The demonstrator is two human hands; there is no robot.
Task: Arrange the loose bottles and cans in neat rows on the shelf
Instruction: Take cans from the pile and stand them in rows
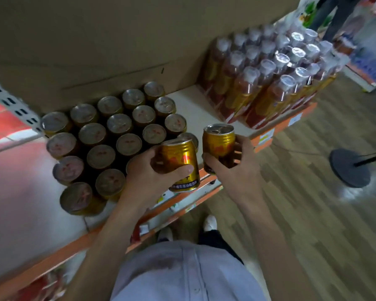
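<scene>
My left hand [148, 179] grips a gold can [180, 161], tilted, just above the front edge of the white shelf [195, 114]. My right hand [234, 170] holds a second gold can [218, 142] upright beside it, over the shelf's front edge. Behind my left hand, several gold cans [109, 135] stand in diagonal rows on the shelf, seen from above by their silver lids. To the right stand several red-and-gold bottles [265, 83] with clear caps in tight rows. A strip of bare shelf lies between cans and bottles.
A brown cardboard wall [117, 40] backs the shelf. The shelf's orange front rail [204, 187] carries price tags. A black round stand base [350, 168] sits on the wooden floor at right. Another person's legs [334, 16] show at the top right.
</scene>
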